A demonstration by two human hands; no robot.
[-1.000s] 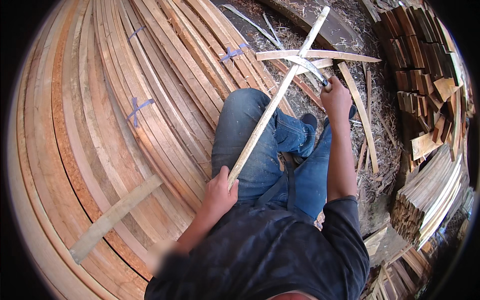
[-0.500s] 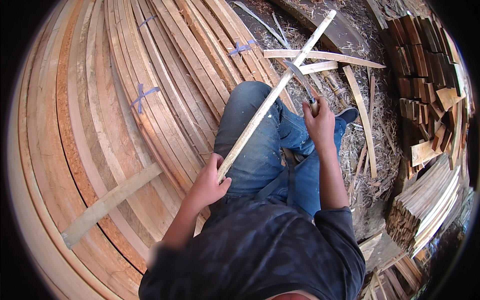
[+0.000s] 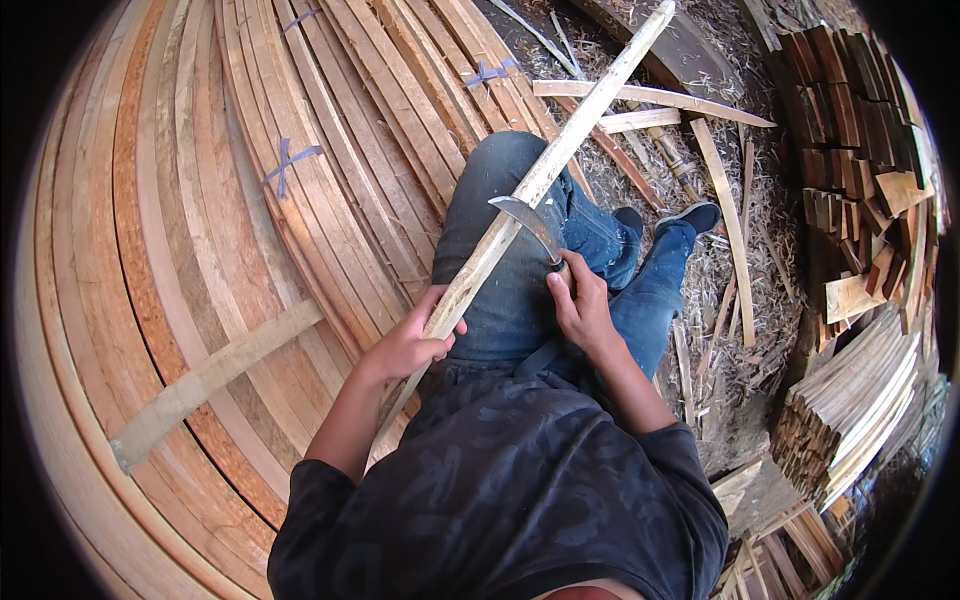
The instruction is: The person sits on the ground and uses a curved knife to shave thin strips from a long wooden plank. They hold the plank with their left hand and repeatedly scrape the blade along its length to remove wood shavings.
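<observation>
A long pale wooden stick [image 3: 560, 146] slants across my raised thigh, its far end up over the shavings. My left hand [image 3: 415, 340] is closed round its near part, beside my hip. In my right hand [image 3: 583, 303] is the short handle of a sickle [image 3: 540, 229] with a curved metal blade. The blade crosses over the stick at mid-thigh, its tip reaching past the stick's left side. Whether the edge bites into the wood I cannot tell.
Long boards [image 3: 190, 200], some tied with purple strips [image 3: 284, 167], spread along my left side. Loose slats [image 3: 722, 215] and curly wood shavings [image 3: 770, 270] cover the ground ahead and right. Stacked dark planks [image 3: 850, 130] and a bundle of thin slats [image 3: 850, 410] stand at far right.
My right hand has drawn the sickle down along the stick toward my body. The stick sits a little further up in view, and my left hand has shifted slightly.
</observation>
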